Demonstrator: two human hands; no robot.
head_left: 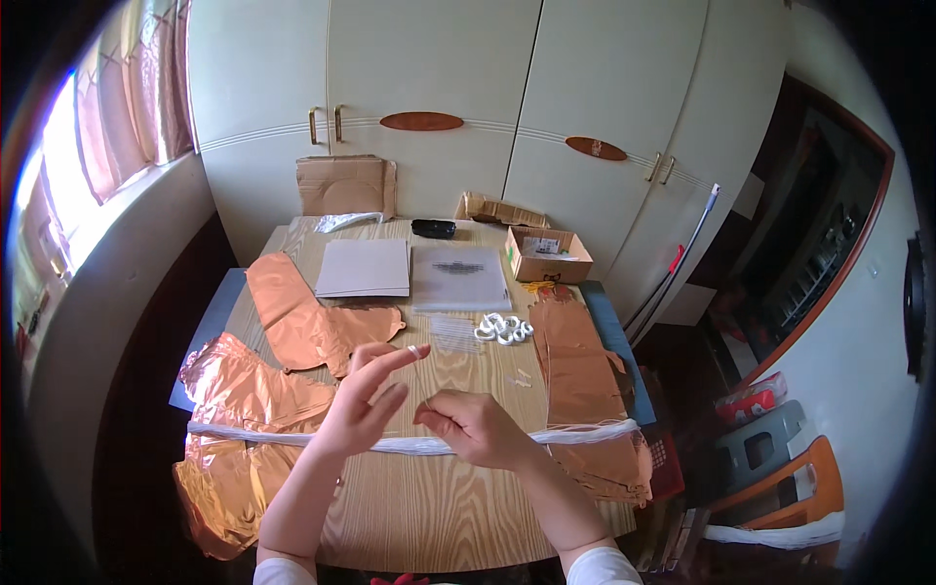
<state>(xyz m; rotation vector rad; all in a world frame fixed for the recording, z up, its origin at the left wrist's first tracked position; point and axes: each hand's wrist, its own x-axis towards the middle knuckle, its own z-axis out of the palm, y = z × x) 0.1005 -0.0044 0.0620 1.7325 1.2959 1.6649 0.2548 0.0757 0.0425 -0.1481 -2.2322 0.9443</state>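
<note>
My left hand (369,398) is raised above the table with its fingers stretched and apart, and a white band wraps the tip of its index finger. Just to the right, my right hand (476,425) is closed in a pinch on a thin strand, which runs faintly up toward the left index fingertip. A long bundle of white strings (409,445) lies across the table under both wrists. Beyond my hands are clear thin strips (453,333) and several rolls of white ribbon (503,330). Small pale pieces (524,378) lie right of them.
Copper-coloured foil balloons lie flat in a left pile (255,395) and a right stack (575,361). Farther back are grey-white sheets (364,268), a clear plastic packet (458,288), a black item (433,229) and an open cardboard box (549,267). An orange chair (824,478) stands right.
</note>
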